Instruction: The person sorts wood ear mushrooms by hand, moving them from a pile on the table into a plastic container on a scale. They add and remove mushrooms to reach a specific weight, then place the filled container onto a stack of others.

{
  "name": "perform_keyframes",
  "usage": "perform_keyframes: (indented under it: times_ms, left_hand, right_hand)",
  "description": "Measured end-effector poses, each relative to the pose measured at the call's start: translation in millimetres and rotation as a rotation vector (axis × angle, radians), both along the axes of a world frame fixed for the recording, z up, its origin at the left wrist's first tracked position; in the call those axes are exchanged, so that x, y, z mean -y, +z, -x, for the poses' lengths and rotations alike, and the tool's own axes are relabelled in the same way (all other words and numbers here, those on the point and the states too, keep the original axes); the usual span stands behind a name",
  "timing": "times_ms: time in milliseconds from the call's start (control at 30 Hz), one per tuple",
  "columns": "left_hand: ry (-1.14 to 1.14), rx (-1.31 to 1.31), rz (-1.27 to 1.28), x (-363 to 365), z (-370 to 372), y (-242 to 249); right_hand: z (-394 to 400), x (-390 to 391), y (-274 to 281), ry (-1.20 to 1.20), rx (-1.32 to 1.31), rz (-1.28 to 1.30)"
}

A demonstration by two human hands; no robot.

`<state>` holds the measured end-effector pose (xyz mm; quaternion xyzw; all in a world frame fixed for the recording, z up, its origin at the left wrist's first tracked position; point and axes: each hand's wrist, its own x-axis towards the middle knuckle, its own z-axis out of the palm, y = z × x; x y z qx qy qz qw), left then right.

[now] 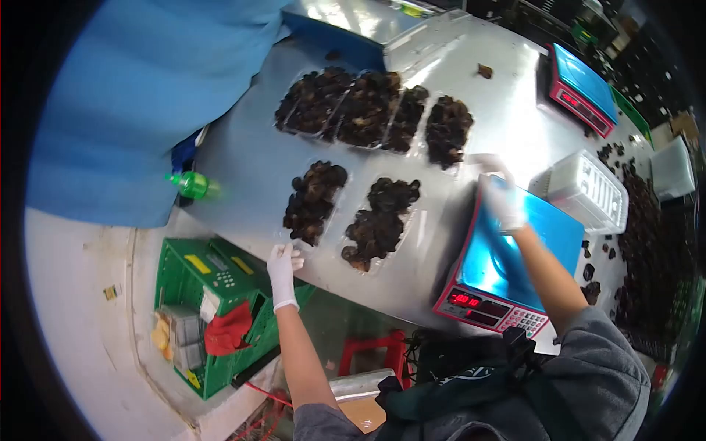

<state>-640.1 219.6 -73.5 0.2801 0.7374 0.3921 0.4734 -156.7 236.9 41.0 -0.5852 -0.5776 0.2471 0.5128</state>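
My left hand [283, 267], in a white glove, is at the table's front edge. Its fingers are loosely bent and a little apart, right by the near end of a clear tray of dark brown mushrooms [315, 202], which look like wood ears. To the right lies a second filled tray [376, 224]. Over the blue plate of a red-framed scale [478, 257] is my right hand [504, 202], also gloved; motion smears its fingers. The scale's red display reads about -0.010.
Several more mushroom trays [368, 109] stand in a row farther back on the metal table [235, 169]. A white plastic basket [587, 192] and another scale [585, 88] are at the right. A green bottle [194, 185] lies left; a green crate [209, 312] stands below.
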Motion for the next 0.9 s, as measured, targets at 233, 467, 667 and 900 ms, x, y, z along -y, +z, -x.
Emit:
perform_keyframes:
  times_ms: [233,467,667,900]
  left_hand:
    - [0.154,-0.043,0.044,10.7,36.5,-16.8]
    - [0.010,-0.040,0.019,80.7,-53.2,53.4]
    - [-0.125,0.022,0.008,98.3,-119.1,67.6]
    - [-0.309,-0.040,-0.152,103.4,-187.1,82.1]
  right_hand:
    - [-330.5,138.3,-21.3,-0.448,0.761,0.223]
    - [-336.6,153.0,20.8,-0.162,0.701,0.395]
    - [-356.0,133.3,30.8,-0.023,0.548,0.498]
    - [-238.6,168.7,76.2,-0.031,0.945,0.240]
